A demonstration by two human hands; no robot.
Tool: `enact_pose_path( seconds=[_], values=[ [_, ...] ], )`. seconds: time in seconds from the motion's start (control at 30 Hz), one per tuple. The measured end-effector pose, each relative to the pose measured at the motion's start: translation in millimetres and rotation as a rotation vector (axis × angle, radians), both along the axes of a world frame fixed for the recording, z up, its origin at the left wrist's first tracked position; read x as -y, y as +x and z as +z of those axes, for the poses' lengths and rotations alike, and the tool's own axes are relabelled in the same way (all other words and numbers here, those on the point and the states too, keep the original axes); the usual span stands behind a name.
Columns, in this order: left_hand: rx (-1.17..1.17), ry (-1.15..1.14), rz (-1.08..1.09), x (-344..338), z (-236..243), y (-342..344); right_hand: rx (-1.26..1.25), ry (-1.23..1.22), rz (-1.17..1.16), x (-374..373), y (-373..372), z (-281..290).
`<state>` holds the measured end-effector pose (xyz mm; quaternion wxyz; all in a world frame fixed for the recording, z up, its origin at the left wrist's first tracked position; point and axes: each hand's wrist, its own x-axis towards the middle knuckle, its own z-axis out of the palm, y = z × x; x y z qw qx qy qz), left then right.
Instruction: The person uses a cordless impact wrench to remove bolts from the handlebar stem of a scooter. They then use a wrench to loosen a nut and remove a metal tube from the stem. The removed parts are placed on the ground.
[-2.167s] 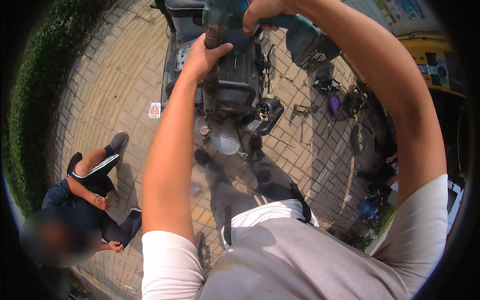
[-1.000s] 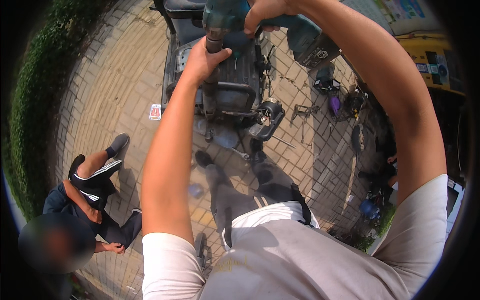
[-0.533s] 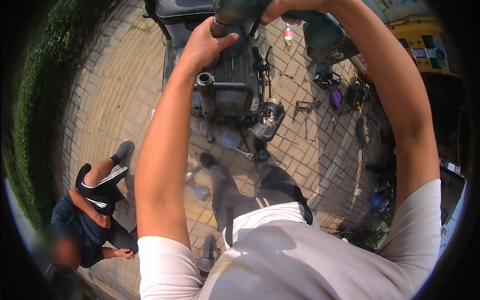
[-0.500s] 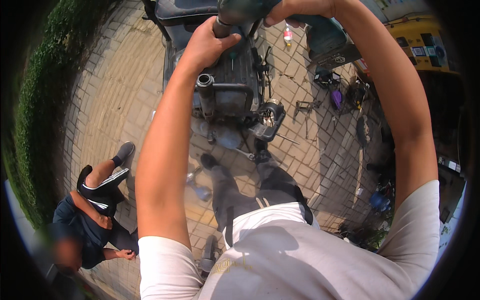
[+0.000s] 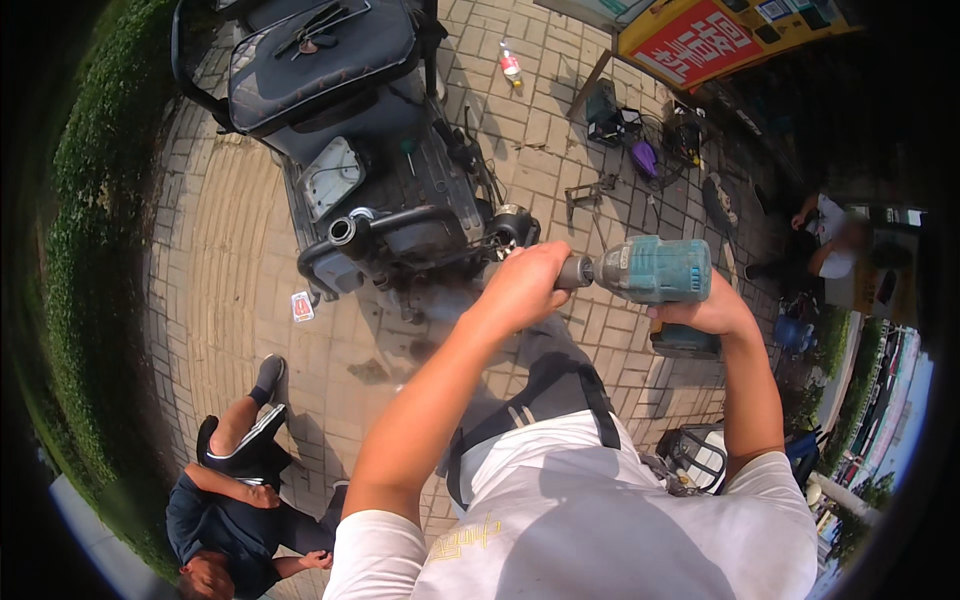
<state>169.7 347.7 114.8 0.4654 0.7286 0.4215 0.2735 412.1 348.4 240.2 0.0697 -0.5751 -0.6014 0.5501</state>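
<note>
My right hand (image 5: 715,305) is wrapped round the handle of a teal cordless impact wrench (image 5: 660,268), held level in front of my waist. A grey cylindrical socket (image 5: 575,272) sits at the tool's nose, and my left hand (image 5: 527,283) is closed round it. The socket points left, toward the front of a partly stripped black vehicle (image 5: 418,243). Beyond my left hand stands the vehicle's open-topped metal tube (image 5: 343,232). A dark round part (image 5: 514,224) lies just past my left fingers; whether the socket touches anything is hidden by the hand.
Pliers-like tools lie on the black seat (image 5: 325,70), and a green-handled screwdriver (image 5: 407,147) on the footboard. A bottle (image 5: 511,68), a purple item (image 5: 644,158) and metal parts (image 5: 585,195) are on the brick paving. One person (image 5: 235,500) sits left, another (image 5: 830,235) right.
Both hands have brought the impact wrench down and to the right, from the top of the view. My view has shifted, showing more of the seat and a second person at right.
</note>
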Motion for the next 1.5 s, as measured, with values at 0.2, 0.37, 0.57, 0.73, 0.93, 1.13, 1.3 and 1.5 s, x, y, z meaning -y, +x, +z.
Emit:
enact_pose_path(
  seconds=[0.2, 0.37, 0.57, 0.73, 0.93, 1.13, 1.3, 1.5],
  values=[
    [-0.054, -0.305, -0.042, 13, -82, 73, -0.026, -0.137, -0.260, 7, 110, -66],
    [-0.091, -0.654, 0.371, 14, -155, 82, 0.061, -0.125, -0.416, -54, 194, -124],
    [0.313, -1.063, 0.926, -19, -178, 110, 0.479, -0.029, -0.295, -67, 284, -295],
    [0.552, -1.141, 1.230, -29, -215, 97, 0.596, -0.255, -0.186, -50, 313, -419],
    [0.444, -1.015, 1.153, -58, -248, 74, 0.694, -0.325, -0.215, -54, 298, -521],
    [0.372, -0.960, 1.063, -89, -259, 90, 0.525, -0.318, -0.430, -57, 294, -635],
    [0.634, -0.891, 1.148, -92, -273, 99, 0.547, -0.399, -0.496, -62, 300, -722],
    [1.088, -1.015, 1.416, -99, -294, 85, 0.449, -0.508, -0.660, -47, 317, -807]
  ],
)
